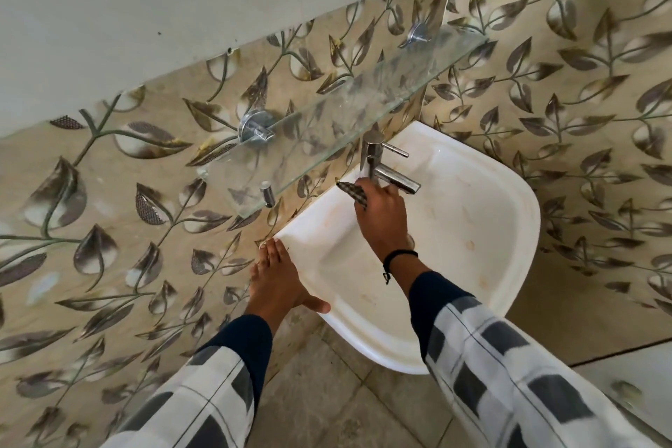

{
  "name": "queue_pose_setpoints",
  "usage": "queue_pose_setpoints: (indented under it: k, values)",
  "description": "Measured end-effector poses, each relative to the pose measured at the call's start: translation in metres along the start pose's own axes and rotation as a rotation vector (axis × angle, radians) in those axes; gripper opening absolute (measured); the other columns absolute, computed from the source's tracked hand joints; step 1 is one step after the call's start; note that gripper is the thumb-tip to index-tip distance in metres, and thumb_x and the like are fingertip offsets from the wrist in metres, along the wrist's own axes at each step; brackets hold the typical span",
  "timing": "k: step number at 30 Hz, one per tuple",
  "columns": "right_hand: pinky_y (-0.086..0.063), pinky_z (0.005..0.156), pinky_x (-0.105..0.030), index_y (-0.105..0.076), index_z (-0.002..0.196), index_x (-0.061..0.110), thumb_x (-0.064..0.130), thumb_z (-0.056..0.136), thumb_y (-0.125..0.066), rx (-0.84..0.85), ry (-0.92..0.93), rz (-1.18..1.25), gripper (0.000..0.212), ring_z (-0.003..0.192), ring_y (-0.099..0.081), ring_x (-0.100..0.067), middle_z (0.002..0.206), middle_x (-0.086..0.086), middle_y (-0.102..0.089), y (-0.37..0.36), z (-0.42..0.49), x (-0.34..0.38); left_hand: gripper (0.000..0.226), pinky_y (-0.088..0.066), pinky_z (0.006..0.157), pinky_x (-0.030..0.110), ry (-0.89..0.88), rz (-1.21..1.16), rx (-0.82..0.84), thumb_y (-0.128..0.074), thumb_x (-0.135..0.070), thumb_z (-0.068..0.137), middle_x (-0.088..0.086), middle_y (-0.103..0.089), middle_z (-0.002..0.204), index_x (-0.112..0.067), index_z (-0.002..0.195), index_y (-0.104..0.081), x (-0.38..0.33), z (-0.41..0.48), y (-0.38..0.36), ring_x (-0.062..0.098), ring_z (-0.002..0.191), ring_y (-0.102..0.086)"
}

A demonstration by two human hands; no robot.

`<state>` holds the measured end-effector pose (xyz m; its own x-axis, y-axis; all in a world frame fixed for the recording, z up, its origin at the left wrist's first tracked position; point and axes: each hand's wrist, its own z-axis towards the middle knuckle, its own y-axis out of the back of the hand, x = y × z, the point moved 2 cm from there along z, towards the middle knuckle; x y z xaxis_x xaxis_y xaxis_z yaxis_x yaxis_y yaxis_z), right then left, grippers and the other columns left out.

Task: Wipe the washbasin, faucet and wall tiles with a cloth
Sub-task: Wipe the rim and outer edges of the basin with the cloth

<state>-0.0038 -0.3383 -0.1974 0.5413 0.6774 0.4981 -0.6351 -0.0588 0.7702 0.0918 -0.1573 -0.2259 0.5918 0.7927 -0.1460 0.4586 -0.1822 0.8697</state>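
The checked cloth (352,193) is bunched in the right hand (381,218), whose fingers curl round it; one corner protrudes on the thumb side. The cloth sits at the base of the faucet (378,160), on the rear ledge of the washbasin (509,229). The spout projects just beyond the knuckles. The left hand (278,280) lies flat on the basin's left rim, fingers straight and together, thumb spread along the front edge. A black band (398,258) circles the right wrist. Leaf-patterned wall tiles (145,193) surround the corner-mounted basin. A glass shelf (345,113) is fixed above the faucet.
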Motion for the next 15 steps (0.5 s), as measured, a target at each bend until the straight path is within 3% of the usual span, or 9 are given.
queue_pose_setpoints:
  k: [3,6,8,11,13,15]
  values:
    - [-0.052,0.083,-0.043,-0.069,0.113,0.012,0.031,0.091,-0.065,0.172,-0.007,-0.159,0.029,0.099,-0.057,-0.037,0.104,-0.011,-0.072,-0.035,-0.002,-0.007,0.171,0.000,0.118,0.048,0.013,0.051,0.022,-0.081,-0.073,0.034,0.014,0.026,0.155,0.000,0.145,0.026,-0.003,0.002,0.002,0.030,0.144,0.022]
    - [-0.049,0.093,-0.051,-0.069,0.116,0.011,0.052,0.091,-0.043,0.330,-0.033,-0.258,0.054,0.111,-0.055,-0.040,0.123,-0.013,-0.068,-0.061,-0.023,-0.005,0.170,0.001,0.118,0.050,0.006,0.104,0.037,-0.082,-0.071,0.036,0.015,0.029,0.154,0.000,0.144,0.029,-0.008,0.001,0.007,0.031,0.144,0.023]
    - [-0.040,0.102,-0.060,-0.068,0.122,0.014,0.050,0.090,-0.035,0.328,-0.012,-0.286,0.058,0.122,-0.052,-0.040,0.132,-0.011,-0.064,-0.063,-0.024,-0.004,0.167,0.003,0.117,0.054,-0.054,0.172,0.005,-0.081,-0.071,0.039,0.014,0.032,0.153,-0.003,0.144,0.029,-0.012,0.000,0.009,0.031,0.143,0.025]
    - [-0.004,0.115,-0.064,-0.049,0.144,0.023,0.042,0.096,-0.022,0.472,0.039,-0.333,0.059,0.148,-0.024,-0.034,0.155,-0.002,-0.042,-0.054,-0.009,-0.014,0.166,0.003,0.117,0.055,-0.189,0.302,-0.059,-0.075,-0.078,0.038,0.013,0.032,0.153,-0.004,0.146,0.026,-0.017,0.004,0.014,0.031,0.143,0.024]
    - [-0.005,0.119,-0.060,-0.026,0.156,0.025,0.039,0.102,-0.025,0.619,0.083,-0.333,0.055,0.152,-0.011,-0.030,0.165,-0.001,-0.019,-0.053,0.000,-0.025,0.168,0.003,0.117,0.055,-0.228,0.344,-0.064,-0.071,-0.083,0.034,0.013,0.032,0.153,-0.005,0.147,0.025,-0.017,0.009,0.015,0.032,0.143,0.024]
    - [-0.011,0.121,-0.054,-0.017,0.158,0.025,0.037,0.104,-0.030,0.687,0.099,-0.304,0.057,0.152,-0.008,-0.030,0.167,-0.003,-0.009,-0.054,-0.001,-0.027,0.168,0.005,0.115,0.056,-0.244,0.371,-0.040,-0.070,-0.084,0.032,0.014,0.031,0.154,-0.007,0.148,0.024,-0.016,0.013,0.015,0.033,0.143,0.024]
